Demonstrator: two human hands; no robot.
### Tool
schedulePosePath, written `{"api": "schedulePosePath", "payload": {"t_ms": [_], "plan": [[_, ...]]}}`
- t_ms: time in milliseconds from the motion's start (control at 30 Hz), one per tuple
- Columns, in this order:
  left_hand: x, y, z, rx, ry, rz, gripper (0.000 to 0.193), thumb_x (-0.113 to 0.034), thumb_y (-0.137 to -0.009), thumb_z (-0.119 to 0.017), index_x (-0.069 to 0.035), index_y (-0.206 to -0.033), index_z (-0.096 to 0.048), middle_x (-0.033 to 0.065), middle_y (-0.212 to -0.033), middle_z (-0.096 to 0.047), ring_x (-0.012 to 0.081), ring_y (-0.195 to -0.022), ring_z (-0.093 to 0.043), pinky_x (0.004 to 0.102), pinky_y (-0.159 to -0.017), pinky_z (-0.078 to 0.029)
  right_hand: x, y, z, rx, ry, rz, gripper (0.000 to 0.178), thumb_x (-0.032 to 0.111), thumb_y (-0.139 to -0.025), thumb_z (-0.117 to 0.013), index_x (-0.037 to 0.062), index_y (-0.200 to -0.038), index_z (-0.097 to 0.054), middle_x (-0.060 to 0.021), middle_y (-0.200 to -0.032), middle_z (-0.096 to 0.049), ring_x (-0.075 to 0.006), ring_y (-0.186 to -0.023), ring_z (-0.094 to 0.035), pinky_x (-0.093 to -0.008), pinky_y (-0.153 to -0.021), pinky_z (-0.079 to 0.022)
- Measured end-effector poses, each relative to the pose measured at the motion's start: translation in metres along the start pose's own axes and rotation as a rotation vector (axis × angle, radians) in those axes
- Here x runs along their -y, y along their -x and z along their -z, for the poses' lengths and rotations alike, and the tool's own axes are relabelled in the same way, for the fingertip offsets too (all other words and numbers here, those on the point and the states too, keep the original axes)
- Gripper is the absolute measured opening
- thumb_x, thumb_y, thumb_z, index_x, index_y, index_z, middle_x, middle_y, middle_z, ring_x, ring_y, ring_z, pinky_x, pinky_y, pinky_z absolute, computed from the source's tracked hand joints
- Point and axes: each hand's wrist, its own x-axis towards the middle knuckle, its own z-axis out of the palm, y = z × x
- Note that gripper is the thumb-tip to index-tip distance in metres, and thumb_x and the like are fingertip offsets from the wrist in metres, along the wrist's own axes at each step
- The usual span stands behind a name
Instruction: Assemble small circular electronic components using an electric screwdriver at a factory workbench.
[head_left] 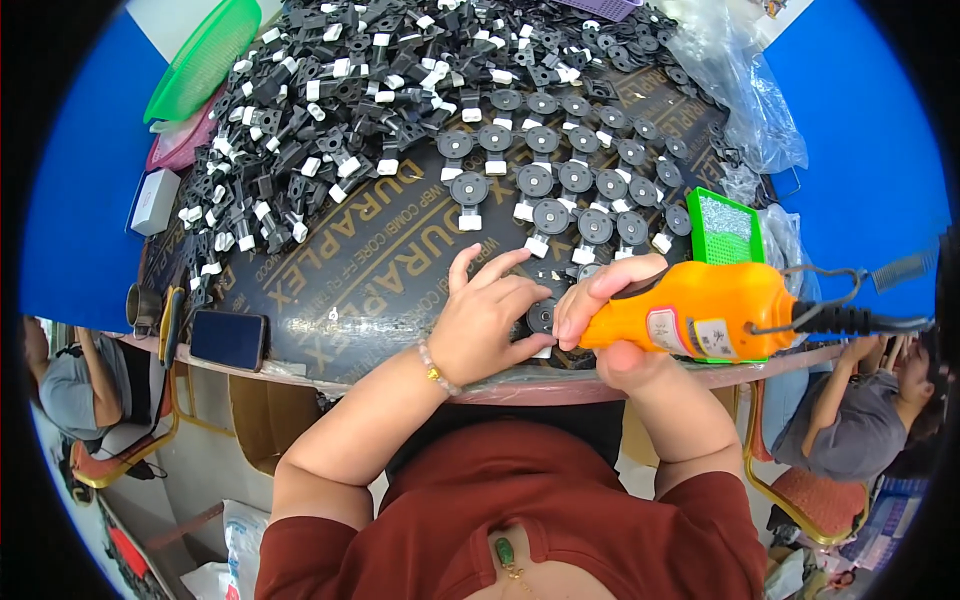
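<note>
My right hand (592,302) is wrapped round an orange electric screwdriver (690,310) with a black cable, its front end pointing left toward my left hand. My left hand (485,322) has its thumb and index finger closed on a round black plastic part (541,317) with a white end, at the table's near edge. The screwdriver's tip is hidden behind my right fingers, so contact with the part cannot be seen. Just beyond my hands, several like parts lie in rows, discs up, among them a black disc part (551,216) and another disc part (468,188).
A big heap of black parts with white ends (330,110) covers the far left. A green tray (698,225) of small shiny pieces sits at right, near clear plastic bags (745,100). At left are a phone (228,340), a white box (155,202) and a green basket (205,60).
</note>
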Motion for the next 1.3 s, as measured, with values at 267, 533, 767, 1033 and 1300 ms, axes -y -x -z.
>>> {"api": "schedulePosePath", "payload": {"t_ms": [267,533,767,1033,1300], "plan": [[0.001,0.000,-0.002,-0.003,-0.021,-0.003,0.041,-0.032,-0.070,-0.080,-0.011,-0.101,-0.065,0.0017,-0.099,-0.067,0.0234,-0.123,-0.051,0.0544,-0.107,-0.021,0.001,0.006,-0.012,-0.134,-0.008,-0.106,0.055,0.044,-0.080,-0.076,0.0050,-0.102,-0.044,-0.0108,-0.071,-0.062,-0.0195,-0.059,-0.061,-0.0327,-0.059,-0.052],[-0.002,0.015,0.031,0.115,-0.062,0.083,0.042,-0.035,-0.067,-0.081,-0.011,-0.099,-0.068,0.0061,-0.101,-0.067,0.0232,-0.121,-0.052,0.0542,-0.109,-0.021,0.009,0.004,-0.008,-0.190,-0.276,0.032,0.068,0.050,-0.085,-0.068,-0.0003,-0.122,-0.043,-0.0133,-0.074,-0.063,-0.0205,-0.060,-0.060,-0.0304,-0.057,-0.050],[0.009,0.099,0.200,0.380,-0.158,0.473,0.060,-0.048,-0.059,-0.084,-0.007,-0.100,-0.071,0.0093,-0.099,-0.070,0.0267,-0.105,-0.061,0.0437,-0.101,-0.034,0.064,0.023,0.068,-0.365,0.099,0.193,0.072,0.065,-0.088,-0.052,0.0031,-0.124,-0.042,-0.0054,-0.066,-0.056,-0.0150,-0.050,-0.055,-0.0274,-0.046,-0.047],[0.044,0.022,0.108,-0.048,-0.191,0.207,0.030,-0.021,-0.078,-0.075,-0.007,-0.102,-0.064,0.0134,-0.128,-0.058,0.0342,-0.116,-0.051,0.0445,-0.100,-0.039,0.048,0.026,0.068,-0.473,0.120,0.143,0.070,0.066,-0.086,-0.055,0.0063,-0.120,-0.044,-0.0059,-0.066,-0.055,-0.0149,-0.047,-0.049,-0.0293,-0.046,-0.044],[0.083,-0.050,0.051,0.022,-0.426,-0.007,0.021,-0.021,-0.077,-0.071,-0.012,-0.093,-0.062,0.0036,-0.111,-0.061,0.0277,-0.111,-0.049,0.0417,-0.097,-0.037,0.066,0.027,0.078,-0.501,0.251,0.198,0.067,0.063,-0.086,-0.058,0.0047,-0.117,-0.045,-0.0055,-0.067,-0.054,-0.0141,-0.049,-0.050,-0.0284,-0.047,-0.044]]}}
